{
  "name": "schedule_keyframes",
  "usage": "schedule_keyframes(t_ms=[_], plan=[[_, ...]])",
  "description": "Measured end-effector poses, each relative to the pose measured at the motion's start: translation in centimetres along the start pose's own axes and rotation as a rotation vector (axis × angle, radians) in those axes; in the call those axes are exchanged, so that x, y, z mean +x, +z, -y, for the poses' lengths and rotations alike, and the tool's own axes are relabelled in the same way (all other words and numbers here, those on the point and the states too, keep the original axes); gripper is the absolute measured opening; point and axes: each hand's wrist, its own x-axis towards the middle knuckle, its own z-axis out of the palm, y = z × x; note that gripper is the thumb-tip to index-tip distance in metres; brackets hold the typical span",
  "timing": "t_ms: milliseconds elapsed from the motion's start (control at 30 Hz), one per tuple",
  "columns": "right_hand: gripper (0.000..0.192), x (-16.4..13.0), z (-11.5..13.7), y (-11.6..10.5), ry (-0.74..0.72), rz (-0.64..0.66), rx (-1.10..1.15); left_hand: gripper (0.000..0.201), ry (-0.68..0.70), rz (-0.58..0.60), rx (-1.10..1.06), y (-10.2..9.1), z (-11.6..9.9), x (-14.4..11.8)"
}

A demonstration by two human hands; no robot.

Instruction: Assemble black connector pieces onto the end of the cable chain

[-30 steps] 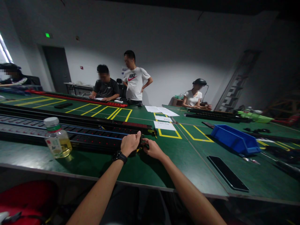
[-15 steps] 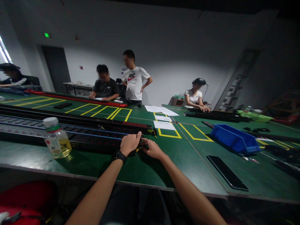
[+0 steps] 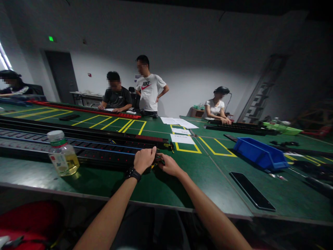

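Gripping what seems the black strip's [image 3: 78, 152] end: left hand [image 3: 144, 159], right hand [image 3: 169, 165].

On the surface [image 3: 182, 180], a bottle [image 3: 62, 152] stands left before long strips [image 3: 85, 147]; bin [image 3: 260, 154] and phone [image 3: 252, 191] lie right.

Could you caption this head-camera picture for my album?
Both hands, left and right, grip the end of a long black strip on a green table, beside a bottle.

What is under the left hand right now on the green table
The left hand covers the near end of a long black power strip on the green table. The right hand meets it there. Whatever the fingers pinch between them is hidden.
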Motion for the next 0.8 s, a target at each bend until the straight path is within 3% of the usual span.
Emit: schedule_keyframes(t_ms=[500,800], plan=[[0.065,0.02,0.67,-0.51,0.033,0.036,0.039,0.070,0.017,-0.026,0.030,0.18,-0.04,-0.02],[0.058,0.01,0.41,-0.31,0.015,0.015,0.031,0.070,0.008,0.005,0.005,-0.27,-0.21,-0.12]])
